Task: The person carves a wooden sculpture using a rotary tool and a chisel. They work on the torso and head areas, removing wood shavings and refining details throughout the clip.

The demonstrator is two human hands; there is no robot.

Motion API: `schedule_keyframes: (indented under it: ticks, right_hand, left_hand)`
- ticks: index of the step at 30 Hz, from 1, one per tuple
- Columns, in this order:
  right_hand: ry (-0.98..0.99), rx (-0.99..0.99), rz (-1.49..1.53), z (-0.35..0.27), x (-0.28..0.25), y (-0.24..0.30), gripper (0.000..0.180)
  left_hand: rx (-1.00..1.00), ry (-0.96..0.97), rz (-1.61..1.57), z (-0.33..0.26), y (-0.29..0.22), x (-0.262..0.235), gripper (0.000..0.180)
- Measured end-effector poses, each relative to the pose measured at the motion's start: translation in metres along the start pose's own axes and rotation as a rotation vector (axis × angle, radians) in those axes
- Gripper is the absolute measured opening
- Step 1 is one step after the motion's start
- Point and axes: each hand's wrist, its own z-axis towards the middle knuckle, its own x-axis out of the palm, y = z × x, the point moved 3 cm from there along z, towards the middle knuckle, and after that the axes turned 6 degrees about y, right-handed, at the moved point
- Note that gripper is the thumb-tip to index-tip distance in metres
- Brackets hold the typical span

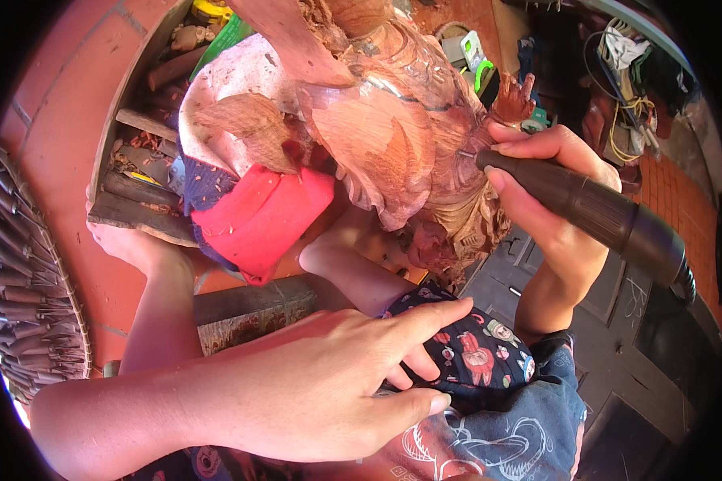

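Note:
My right hand (555,204) grips a thick black rotary carving handpiece (598,210) with a cord at its back end. The handpiece's nose points left, at the side of a large reddish-brown wood carving (369,148) with flowing, layered folds. A bit at its tip is too small to make out. My left hand (321,385) hovers palm down over my lap, apart from the carving, index finger and thumb stretched out and nothing in it. Beneath the carving's left part lie a red cloth (269,212) and a pale, dust-strewn cloth (225,76).
At the left, a wooden box (140,218) holds wood pieces, shavings and a yellow item. Several wooden-handled tools fill a round basket (24,309) at the far left. A wooden block (253,313) sits by my legs. Cords and cloths (630,88) lie at upper right.

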Motion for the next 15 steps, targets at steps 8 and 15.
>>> schedule_keyframes:
  ticks: [8,15]
  right_hand:
    - [0.128,-0.128,0.012,0.001,-0.006,-0.002,0.021]
    - [0.150,-0.228,0.190,0.001,-0.015,-0.014,0.020]
  left_hand:
    - [-0.017,-0.012,0.003,0.000,-0.001,0.000,0.074]
    - [-0.024,0.016,-0.019,0.004,0.000,-0.001,0.074]
